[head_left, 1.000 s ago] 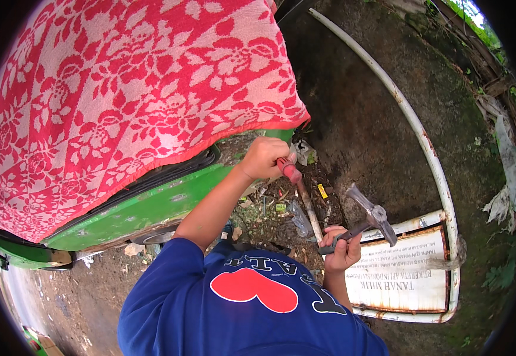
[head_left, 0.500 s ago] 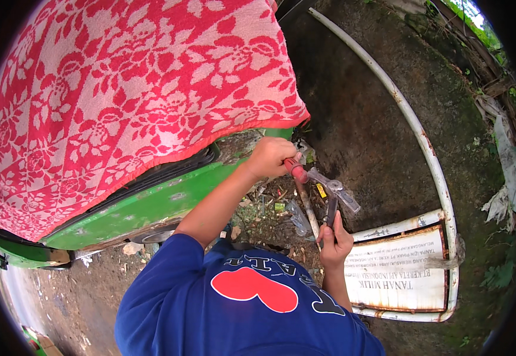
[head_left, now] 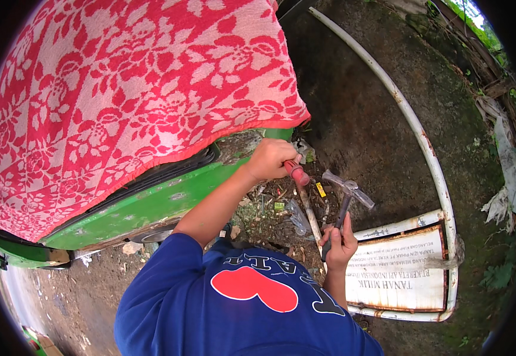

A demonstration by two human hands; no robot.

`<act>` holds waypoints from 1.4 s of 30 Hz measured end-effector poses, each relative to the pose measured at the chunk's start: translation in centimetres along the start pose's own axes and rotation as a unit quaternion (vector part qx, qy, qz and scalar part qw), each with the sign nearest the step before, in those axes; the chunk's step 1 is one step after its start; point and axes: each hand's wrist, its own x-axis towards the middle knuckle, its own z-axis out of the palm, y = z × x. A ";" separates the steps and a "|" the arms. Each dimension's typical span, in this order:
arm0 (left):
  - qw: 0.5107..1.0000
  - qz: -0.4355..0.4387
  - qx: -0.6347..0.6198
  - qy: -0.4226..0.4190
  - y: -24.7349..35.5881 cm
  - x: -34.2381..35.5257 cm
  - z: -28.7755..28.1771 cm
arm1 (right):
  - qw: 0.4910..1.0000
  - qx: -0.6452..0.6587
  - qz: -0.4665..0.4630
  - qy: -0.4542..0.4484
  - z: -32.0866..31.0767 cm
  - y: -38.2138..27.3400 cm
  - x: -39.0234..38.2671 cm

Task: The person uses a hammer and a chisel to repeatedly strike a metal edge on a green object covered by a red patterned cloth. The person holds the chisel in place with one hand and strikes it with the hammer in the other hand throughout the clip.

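Note:
My left hand (head_left: 273, 159) is closed around a red-handled tool (head_left: 296, 172), whose rounded red end points down and to the right. The rest of that tool is hidden by my fingers. Below the red end runs a pale, slim pole (head_left: 311, 218). In my right hand (head_left: 340, 242) is a hammer (head_left: 348, 188), gripped by its dark handle. The worn metal hammer head stands to the right of the red handle, with a gap between them.
A green car body (head_left: 145, 204) under a red and pink floral blanket (head_left: 151, 89) fills the left. To the right lies a bent, rusty white pipe frame (head_left: 412, 118) with a white sign panel (head_left: 388, 273). Small litter, including a yellow packet (head_left: 321, 189), dots the dirt ground.
The hammer head has swung right, away from the red handle, and its handle now tilts more. My right hand shifted slightly right. My left hand has hardly moved.

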 end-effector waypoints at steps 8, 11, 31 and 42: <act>1.000 0.009 -0.015 -0.004 -0.1 0.4 0.0 | 1.000 0.007 0.008 -0.004 0.1 -0.1 0.1; 1.000 0.014 -0.014 -0.008 -0.1 0.3 0.0 | 1.000 0.013 0.010 -0.012 0.0 -0.3 0.3; 0.995 -0.078 0.038 -0.051 -0.4 1.3 1.6 | 0.993 0.012 -0.067 0.095 0.6 -0.8 0.8; 0.988 -0.112 0.066 -0.089 -0.6 1.1 2.2 | 0.988 -0.149 -0.032 -0.031 0.0 -0.6 1.4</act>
